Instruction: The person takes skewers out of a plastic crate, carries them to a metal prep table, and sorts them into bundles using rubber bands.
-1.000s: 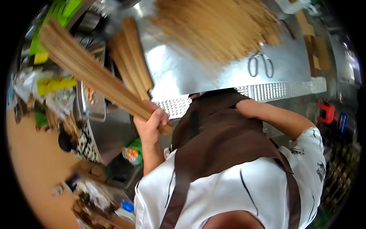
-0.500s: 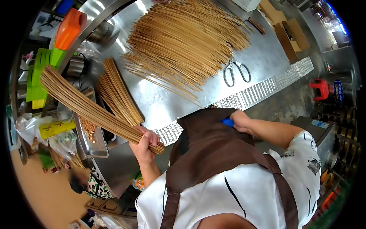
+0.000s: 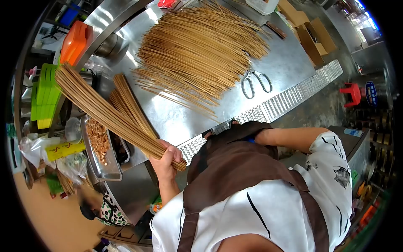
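Note:
My left hand (image 3: 168,161) is closed around one end of a thick bundle of bamboo skewers (image 3: 105,109), which slants up to the far left. Beneath that bundle, a second bundle of skewers (image 3: 126,101) lies on the metal table. Brown apron cloth covers the fingers of my right hand (image 3: 263,137), which is at my apron (image 3: 235,155); a bit of something blue (image 3: 249,139) shows beside it. Across the table spreads a large pile of loose skewers (image 3: 197,50), with scissors (image 3: 255,82) at its near right edge.
A tray of chopped brown pieces (image 3: 99,143) is at the left, near green containers (image 3: 45,94) and an orange one (image 3: 75,42). A wooden-handled tool (image 3: 276,30) rests at the table's far right. Perforated metal strips (image 3: 287,101) line the near edge. Another person (image 3: 110,208) is at lower left.
My right hand has slipped further behind the apron cloth, hiding its fingers and most of the blue thing. My left hand and its bundle have shifted slightly right. The view has moved a little.

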Action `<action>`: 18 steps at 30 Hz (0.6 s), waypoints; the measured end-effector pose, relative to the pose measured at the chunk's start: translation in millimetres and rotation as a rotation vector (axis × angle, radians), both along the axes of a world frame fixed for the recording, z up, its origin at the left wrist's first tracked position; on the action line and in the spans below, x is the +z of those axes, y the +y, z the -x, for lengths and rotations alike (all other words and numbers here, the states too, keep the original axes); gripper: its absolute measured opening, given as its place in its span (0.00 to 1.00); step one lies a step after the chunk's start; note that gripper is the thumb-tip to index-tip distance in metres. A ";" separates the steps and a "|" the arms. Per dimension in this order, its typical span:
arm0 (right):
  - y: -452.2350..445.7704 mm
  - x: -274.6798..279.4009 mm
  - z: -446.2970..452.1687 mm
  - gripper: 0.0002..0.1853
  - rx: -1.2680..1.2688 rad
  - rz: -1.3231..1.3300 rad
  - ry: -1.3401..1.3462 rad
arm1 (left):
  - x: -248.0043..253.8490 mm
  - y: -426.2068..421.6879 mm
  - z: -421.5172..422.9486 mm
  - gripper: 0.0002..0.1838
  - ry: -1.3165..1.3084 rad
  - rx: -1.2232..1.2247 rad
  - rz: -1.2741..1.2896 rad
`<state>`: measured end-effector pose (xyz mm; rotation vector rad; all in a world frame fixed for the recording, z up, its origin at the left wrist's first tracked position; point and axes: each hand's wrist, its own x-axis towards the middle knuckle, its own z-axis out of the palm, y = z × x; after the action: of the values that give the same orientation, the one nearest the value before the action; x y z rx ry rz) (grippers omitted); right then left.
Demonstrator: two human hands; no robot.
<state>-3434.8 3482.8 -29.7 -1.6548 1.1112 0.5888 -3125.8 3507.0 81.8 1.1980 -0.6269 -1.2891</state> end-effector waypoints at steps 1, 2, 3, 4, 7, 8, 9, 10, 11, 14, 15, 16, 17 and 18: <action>-1.6 1.2 0.7 0.20 0.007 0.002 -0.001 | 0.8 -0.8 0.7 0.07 -0.001 0.006 0.001; -2.5 1.9 0.6 0.20 0.015 0.002 0.000 | 1.5 -0.9 1.6 0.07 -0.001 0.004 0.005; -4.9 2.4 0.2 0.19 0.017 -0.001 0.000 | 1.9 -1.0 1.8 0.07 0.000 -0.002 0.007; -6.2 3.9 0.3 0.19 0.014 -0.006 -0.003 | 1.0 -1.2 1.3 0.07 0.000 -0.001 0.007; -10.4 6.8 -2.9 0.19 0.003 -0.013 -0.016 | -1.2 -3.7 0.5 0.07 -0.019 -0.017 -0.004; -10.8 7.5 -3.5 0.19 -0.012 -0.019 -0.023 | -1.3 -4.9 1.2 0.07 -0.017 -0.014 -0.007; -11.5 8.2 -4.0 0.19 -0.031 -0.027 -0.034 | -1.1 -5.9 2.1 0.07 -0.015 -0.009 -0.011; -11.8 8.3 -3.8 0.19 -0.073 -0.040 -0.047 | -1.1 -6.8 3.1 0.07 -0.018 -0.013 -0.013; -10.9 8.1 -3.9 0.19 -0.136 -0.053 -0.070 | -1.5 -8.0 4.2 0.06 0.013 -0.011 -0.021; -0.2 10.4 -0.2 0.19 -0.732 -0.247 -0.189 | -2.2 -14.1 7.3 0.07 0.055 -0.012 -0.034; 2.8 13.5 1.1 0.19 -1.041 -0.419 -0.223 | -2.1 -15.6 7.9 0.07 0.068 -0.009 -0.042; -2.1 13.0 7.6 0.19 -1.264 -0.742 -0.206 | -2.5 -17.4 8.6 0.07 0.067 -0.010 -0.033; 0.0 10.7 14.8 0.19 -1.262 -0.736 -0.213 | -2.5 -18.2 9.5 0.07 0.055 -0.009 -0.042; 6.1 11.3 20.3 0.16 -1.364 -0.590 -0.234 | -2.6 -19.1 10.1 0.07 0.043 -0.010 -0.055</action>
<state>-3455.0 3488.9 -18.4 -0.2304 1.4014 -0.1860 -3135.9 3487.9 79.2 1.2101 -0.5695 -1.3448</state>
